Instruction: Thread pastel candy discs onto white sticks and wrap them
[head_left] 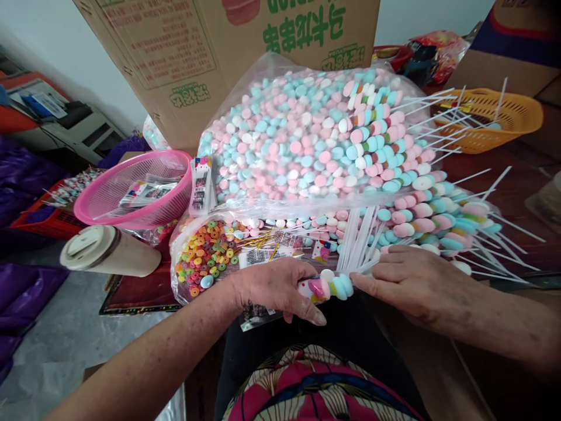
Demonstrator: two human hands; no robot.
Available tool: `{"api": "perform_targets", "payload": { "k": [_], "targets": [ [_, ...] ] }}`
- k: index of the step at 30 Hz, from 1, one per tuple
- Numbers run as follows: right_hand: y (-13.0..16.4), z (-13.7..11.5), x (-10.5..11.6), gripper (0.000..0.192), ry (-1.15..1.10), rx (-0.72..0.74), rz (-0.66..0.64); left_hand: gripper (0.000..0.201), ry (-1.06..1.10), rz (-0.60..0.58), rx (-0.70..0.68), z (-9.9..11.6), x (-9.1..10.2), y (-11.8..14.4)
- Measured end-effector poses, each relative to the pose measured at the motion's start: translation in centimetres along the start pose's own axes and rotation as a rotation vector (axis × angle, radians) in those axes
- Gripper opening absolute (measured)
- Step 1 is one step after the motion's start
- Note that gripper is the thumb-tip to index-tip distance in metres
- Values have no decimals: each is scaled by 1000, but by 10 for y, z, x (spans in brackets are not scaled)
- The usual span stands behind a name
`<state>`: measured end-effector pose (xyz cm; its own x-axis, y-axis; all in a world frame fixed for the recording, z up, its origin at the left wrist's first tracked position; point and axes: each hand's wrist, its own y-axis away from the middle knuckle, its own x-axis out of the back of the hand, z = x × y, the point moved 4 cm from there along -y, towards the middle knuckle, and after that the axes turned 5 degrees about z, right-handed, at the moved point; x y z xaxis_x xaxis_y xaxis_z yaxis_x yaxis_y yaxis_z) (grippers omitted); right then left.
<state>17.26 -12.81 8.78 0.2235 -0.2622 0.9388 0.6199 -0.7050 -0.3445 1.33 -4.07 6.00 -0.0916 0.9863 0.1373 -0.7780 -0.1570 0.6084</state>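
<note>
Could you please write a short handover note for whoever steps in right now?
Left hand: closed around the wrapped end of a candy skewer.
Right hand: fingertips pinching the same skewer by its candies, palm resting over loose white sticks.
Done: finished skewers piled on the right.
Left: big bag of loose candies behind, ring candies at left.
Pink basket holds wrappers.

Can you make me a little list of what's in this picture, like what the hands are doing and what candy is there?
left hand: pinches one end of the candy skewer
right hand: pinches the other end, by the white sticks
big clear bag: full of pink, blue and white candies
finished skewers: piled at right
colourful candy rings: in a bag, left of hands
pink basket: holds packets
orange basket: far right
cup: lying on its side
</note>
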Motion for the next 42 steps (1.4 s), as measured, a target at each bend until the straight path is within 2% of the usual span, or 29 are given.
{"api": "perform_targets", "payload": {
  "k": [5, 8, 10, 12, 13, 15, 17, 18, 22, 25, 27, 29, 32, 35, 36, 37, 39, 41, 42],
  "targets": [
    [-11, -5, -12, 23, -84, -89, -40, 34, -426, 231, -90, 13, 1, -11],
    [-14, -1, -17, 21, -163, -161, -60, 47, -563, 298, -122, 13, 3, -10],
    [-12, 5, -17, 22, -204, -218, -61, 57, -644, 353, -95, 8, 9, -4],
    [-9, 12, -14, 25, -226, -239, -9, 52, -726, 396, -41, 0, 16, 4],
    [-8, 14, -11, 26, -225, -223, 28, 46, -725, 369, -35, -3, 18, 7],
    [-7, 15, -7, 27, -190, -151, 101, 35, -592, 200, -87, -8, 16, 10],
    [-7, 12, -4, 25, -123, -64, 151, 36, -383, 4, -149, -9, 12, 11],
    [-7, 10, -4, 24, -94, -25, 161, 38, -289, -51, -150, -9, 12, 11],
    [-14, -3, -7, 21, -103, 60, 162, 35, -7, -135, -30, -11, 11, 6],
    [-21, -9, -10, 22, -159, 36, 154, 33, -35, -133, -44, -11, 10, 2],
    [-24, -9, -14, 24, -177, -21, 101, 36, -166, -52, -118, -10, 12, 0],
    [-24, -4, -17, 24, -204, -114, 2, 40, -304, 85, -170, -9, 13, 1],
    [-20, 4, -19, 23, -288, -251, -82, 51, -602, 375, -116, -9, 12, 3],
    [-18, 8, -15, 25, -329, -263, -23, 43, -905, 560, -33, -5, 7, 6],
    [-17, 8, -14, 25, -310, -236, -3, 36, -918, 554, -27, -5, 6, 6],
    [-16, 9, -12, 25, -275, -193, 15, 28, -873, 499, -36, -6, 6, 6],
    [-14, 8, -8, 23, -184, -83, 46, 18, -633, 268, -66, -10, 7, 6],
    [-12, 5, -4, 21, -93, 21, 76, 23, -329, 7, -97, -12, 7, 7],
    [-11, 4, -1, 21, -53, 61, 99, 26, -213, -86, -101, -12, 7, 8]
  ]
}}
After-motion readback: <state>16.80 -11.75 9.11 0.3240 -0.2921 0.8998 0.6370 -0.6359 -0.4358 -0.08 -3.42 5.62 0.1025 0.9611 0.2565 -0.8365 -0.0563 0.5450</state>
